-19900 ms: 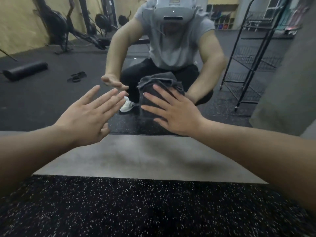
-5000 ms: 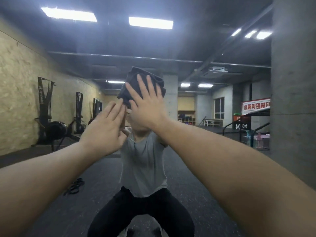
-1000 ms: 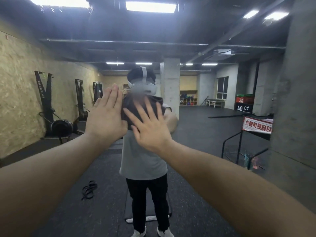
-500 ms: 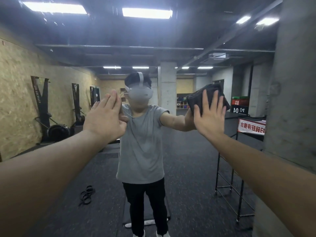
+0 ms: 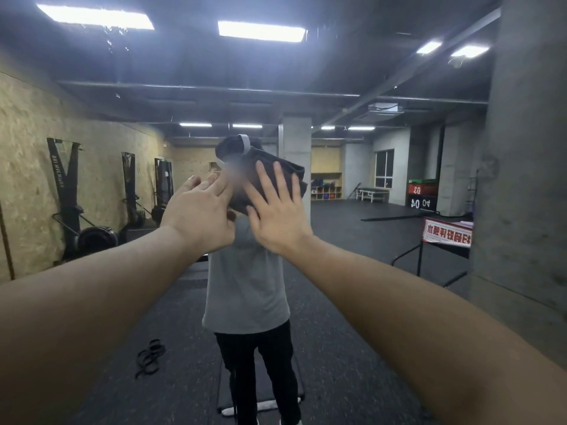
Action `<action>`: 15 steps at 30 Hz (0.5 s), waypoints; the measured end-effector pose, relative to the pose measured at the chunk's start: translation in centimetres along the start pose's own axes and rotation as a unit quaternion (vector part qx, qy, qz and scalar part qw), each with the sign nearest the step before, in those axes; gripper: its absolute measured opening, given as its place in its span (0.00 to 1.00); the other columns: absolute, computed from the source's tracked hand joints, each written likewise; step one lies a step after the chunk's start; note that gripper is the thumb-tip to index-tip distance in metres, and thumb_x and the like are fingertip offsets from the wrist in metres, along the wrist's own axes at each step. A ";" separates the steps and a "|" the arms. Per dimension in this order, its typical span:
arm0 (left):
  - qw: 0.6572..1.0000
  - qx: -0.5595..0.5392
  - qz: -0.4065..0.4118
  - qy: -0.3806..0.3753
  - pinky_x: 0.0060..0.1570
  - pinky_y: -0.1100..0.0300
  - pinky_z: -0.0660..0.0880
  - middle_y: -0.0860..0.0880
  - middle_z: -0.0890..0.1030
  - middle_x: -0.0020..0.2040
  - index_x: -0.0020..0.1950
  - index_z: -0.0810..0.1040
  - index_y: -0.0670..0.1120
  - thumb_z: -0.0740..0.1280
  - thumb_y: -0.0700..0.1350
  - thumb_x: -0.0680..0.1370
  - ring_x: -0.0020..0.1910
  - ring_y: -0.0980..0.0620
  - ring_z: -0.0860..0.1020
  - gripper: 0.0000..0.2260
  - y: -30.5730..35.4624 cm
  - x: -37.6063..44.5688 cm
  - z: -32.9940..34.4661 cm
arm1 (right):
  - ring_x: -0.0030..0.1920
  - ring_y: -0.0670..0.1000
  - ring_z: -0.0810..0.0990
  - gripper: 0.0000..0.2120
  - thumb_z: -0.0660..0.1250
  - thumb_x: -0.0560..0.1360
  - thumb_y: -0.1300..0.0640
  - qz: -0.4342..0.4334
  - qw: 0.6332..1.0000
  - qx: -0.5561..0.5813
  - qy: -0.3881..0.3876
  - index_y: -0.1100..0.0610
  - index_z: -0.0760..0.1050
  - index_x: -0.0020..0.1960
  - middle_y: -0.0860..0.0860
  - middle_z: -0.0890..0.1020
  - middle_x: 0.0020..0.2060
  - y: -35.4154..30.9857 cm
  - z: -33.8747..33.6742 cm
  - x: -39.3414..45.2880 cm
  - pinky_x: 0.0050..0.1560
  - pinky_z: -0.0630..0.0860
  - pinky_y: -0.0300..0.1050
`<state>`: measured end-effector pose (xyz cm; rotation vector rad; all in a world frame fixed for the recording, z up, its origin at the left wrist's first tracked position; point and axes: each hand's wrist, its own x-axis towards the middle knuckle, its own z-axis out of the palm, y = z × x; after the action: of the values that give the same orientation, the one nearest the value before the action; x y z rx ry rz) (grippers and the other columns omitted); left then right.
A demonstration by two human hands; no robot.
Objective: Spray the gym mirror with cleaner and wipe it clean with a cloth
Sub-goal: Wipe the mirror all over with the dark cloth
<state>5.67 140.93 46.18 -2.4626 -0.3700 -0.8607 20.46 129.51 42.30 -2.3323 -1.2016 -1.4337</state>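
Wiping step: right hand (image 5: 277, 216), fingers flat and spread, presses the dark cloth (image 5: 276, 179) against the mirror (image 5: 352, 185) at head height, just left of the reflected pillar (image 5: 296, 154). Left hand (image 5: 199, 214) released, flat beside the cloth, probably touching the glass. Next: sweep the cloth onto unwiped glass with even pressure.

Dim gym, glaring ceiling panels (image 5: 261, 31), wide-angle warped edges.

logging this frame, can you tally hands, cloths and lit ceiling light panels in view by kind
hands: 2, left hand and right hand
cloth: 1, dark cloth under the right hand on the mirror
lit ceiling light panels: 9 countable, for example
total: 12
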 end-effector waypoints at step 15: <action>0.999 0.039 0.008 0.007 0.75 0.51 0.47 0.48 0.67 0.79 0.76 0.70 0.46 0.45 0.54 0.78 0.73 0.51 0.72 0.30 0.0 0.3 -2.0 | 0.83 0.58 0.42 0.35 0.50 0.83 0.34 0.328 0.941 0.080 0.021 0.45 0.41 0.84 0.52 0.45 0.84 17.8 -3.9 -7.0 0.81 0.40 0.60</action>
<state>4.87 139.82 47.72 -2.3841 -0.3707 -0.8411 28.63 111.86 43.41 -2.2496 -0.4227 -1.0877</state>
